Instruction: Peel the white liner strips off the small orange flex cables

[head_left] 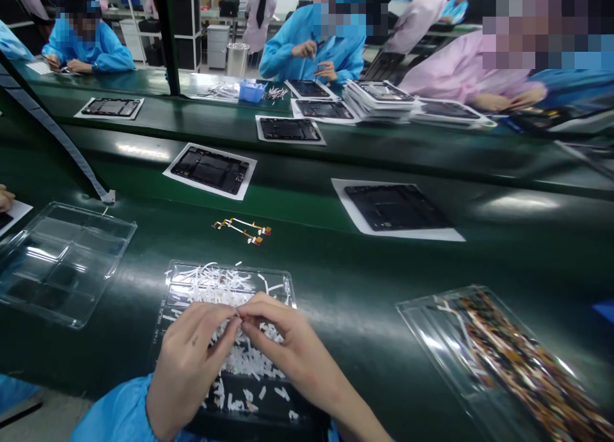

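My left hand (192, 355) and my right hand (283, 339) meet fingertip to fingertip, thumbs and forefingers pinched. Whatever sits between the fingertips is too small and hidden to make out. Below them lies a clear plastic tray (290, 285) strewn with white paper strips (215, 282) and scraps. Just beyond that tray, two thin flex cables (247, 228), orange and white, lie on the green bench (336, 282). To the right, another clear tray (422, 327) holds many flex cables (513, 352) in a tangled heap.
An unfilled clear compartment tray (62, 263) is at left, beside a dark post (71, 141). Dark device housings on white sheets (211, 170) (398, 208) lie farther back. Across the bench, people in blue (311, 45) and pink smocks work near a stack of housings (378, 100).
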The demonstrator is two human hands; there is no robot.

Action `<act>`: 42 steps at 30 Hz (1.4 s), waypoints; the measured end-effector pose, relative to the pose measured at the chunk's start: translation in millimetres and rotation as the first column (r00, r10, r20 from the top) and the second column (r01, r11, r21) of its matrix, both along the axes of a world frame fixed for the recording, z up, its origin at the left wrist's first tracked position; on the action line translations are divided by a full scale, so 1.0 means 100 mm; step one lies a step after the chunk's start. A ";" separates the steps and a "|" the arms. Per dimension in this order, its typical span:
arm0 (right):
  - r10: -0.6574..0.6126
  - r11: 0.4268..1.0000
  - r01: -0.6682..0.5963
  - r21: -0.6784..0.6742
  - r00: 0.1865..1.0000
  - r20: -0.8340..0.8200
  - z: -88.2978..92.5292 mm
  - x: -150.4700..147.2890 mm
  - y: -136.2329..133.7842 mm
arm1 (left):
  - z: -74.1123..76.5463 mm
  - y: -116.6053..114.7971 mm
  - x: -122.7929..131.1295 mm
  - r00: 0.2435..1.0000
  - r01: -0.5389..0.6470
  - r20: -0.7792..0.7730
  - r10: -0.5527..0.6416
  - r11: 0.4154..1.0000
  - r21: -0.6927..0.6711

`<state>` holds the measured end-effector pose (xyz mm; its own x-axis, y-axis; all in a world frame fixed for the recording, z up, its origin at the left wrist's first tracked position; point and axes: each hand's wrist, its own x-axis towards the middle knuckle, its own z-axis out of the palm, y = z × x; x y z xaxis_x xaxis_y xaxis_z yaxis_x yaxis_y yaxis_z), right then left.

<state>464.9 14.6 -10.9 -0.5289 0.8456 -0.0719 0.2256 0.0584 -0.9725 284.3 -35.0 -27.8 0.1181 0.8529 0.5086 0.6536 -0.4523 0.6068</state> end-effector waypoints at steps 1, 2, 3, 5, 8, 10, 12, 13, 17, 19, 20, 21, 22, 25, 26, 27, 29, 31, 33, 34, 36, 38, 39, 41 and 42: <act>0.011 1.000 -0.011 0.006 1.000 0.000 0.00 0.00 -0.01 | -0.02 0.00 -0.01 1.000 -0.004 -0.019 0.004 1.000 0.014; 0.017 1.000 -0.017 0.015 1.000 0.003 0.00 -0.01 -0.02 | -0.04 0.01 -0.02 0.999 -0.002 -0.040 0.003 1.000 0.023; 0.018 0.999 -0.019 0.027 1.000 0.009 0.00 -0.01 -0.02 | -0.06 0.01 -0.03 0.998 0.004 -0.062 -0.002 1.000 0.029; 0.020 0.999 -0.021 0.048 0.999 0.035 0.00 -0.02 -0.04 | -0.09 0.02 -0.04 0.995 0.012 -0.103 -0.008 0.999 0.031; 0.025 0.998 -0.029 0.062 0.998 0.063 -0.01 -0.04 -0.05 | -0.13 0.02 -0.04 0.989 0.007 -0.147 -0.004 1.000 0.025; 0.026 0.998 -0.030 0.063 0.998 0.065 -0.01 -0.04 -0.05 | -0.13 0.02 -0.03 0.987 -0.001 -0.158 0.005 1.000 0.026; 0.027 0.997 -0.031 0.065 0.998 0.065 0.00 -0.04 -0.06 | -0.13 0.02 -0.03 0.986 -0.014 -0.165 0.019 0.999 0.031; 0.027 0.997 -0.031 0.065 0.997 0.066 0.00 -0.04 -0.06 | -0.13 0.02 -0.02 0.986 -0.023 -0.167 0.028 0.999 0.032; 0.024 0.997 -0.030 0.069 0.996 0.088 0.01 -0.06 -0.07 | -0.12 0.02 -0.01 0.985 -0.032 -0.166 0.035 0.999 0.025; 0.014 0.996 -0.022 0.084 0.995 0.095 0.02 -0.07 -0.06 | -0.12 0.03 -0.02 0.987 -0.033 -0.158 0.038 0.999 0.034; 0.007 0.995 -0.017 0.096 0.995 0.096 0.03 -0.07 -0.06 | -0.12 0.04 -0.02 0.987 -0.040 -0.153 0.046 0.998 0.042; -0.004 0.994 -0.007 0.108 0.995 0.100 0.04 -0.05 -0.06 | -0.13 0.06 -0.04 0.987 -0.048 -0.150 0.056 0.997 0.052; -0.021 0.993 0.008 0.119 0.994 0.107 0.06 -0.02 -0.06 | -0.13 0.08 -0.06 0.986 -0.056 -0.152 0.064 0.997 0.054; -0.101 0.985 0.083 0.149 0.988 0.117 0.17 0.16 -0.04 | -0.17 0.13 -0.15 0.982 -0.100 -0.158 0.104 0.994 0.036; -0.126 0.981 0.108 0.161 0.986 0.106 0.22 0.24 -0.04 | -0.19 0.15 -0.19 0.981 -0.110 -0.159 0.112 0.994 0.025; -0.147 0.976 0.129 0.177 0.985 0.091 0.26 0.33 -0.03 | -0.22 0.16 -0.22 0.980 -0.116 -0.159 0.117 0.993 0.014; -0.184 0.960 0.160 0.228 0.979 0.090 0.36 0.51 -0.02 | -0.26 0.16 -0.29 0.979 -0.102 -0.178 0.100 0.995 -0.002; -0.222 0.940 0.178 0.290 0.967 0.126 0.45 0.63 -0.02 | -0.29 0.15 -0.33 0.970 -0.053 -0.240 0.049 0.999 -0.008; -0.231 0.929 0.168 0.329 0.959 0.165 0.50 0.66 -0.04 | -0.27 0.13 -0.36 0.950 -0.007 -0.311 0.007 1.000 0.000; -0.211 0.933 0.143 0.331 0.961 0.177 0.51 0.64 -0.05 | -0.25 0.12 -0.37 0.944 0.009 -0.329 -0.005 1.000 0.008; -0.130 0.948 0.064 0.312 0.971 0.198 0.51 0.54 -0.08 | -0.17 0.10 -0.37 0.959 0.039 -0.282 -0.034 0.999 0.009; -0.029 0.954 -0.042 0.296 0.973 0.230 0.47 0.39 -0.10 | -0.08 0.08 -0.35 0.986 0.120 -0.110 -0.124 0.992 -0.046; 0.015 0.950 -0.092 0.299 0.968 0.251 0.44 0.31 -0.11 | -0.04 0.07 -0.34 0.984 0.177 0.006 -0.177 0.981 -0.084; 0.082 0.932 -0.180 0.316 0.951 0.299 0.40 0.17 -0.11 | 0.03 0.05 -0.30 0.944 0.281 0.223 -0.244 0.948 -0.149; 0.108 0.921 -0.214 0.325 0.942 0.317 0.38 0.12 -0.11 | 0.05 0.05 -0.28 0.921 0.311 0.299 -0.251 0.935 -0.171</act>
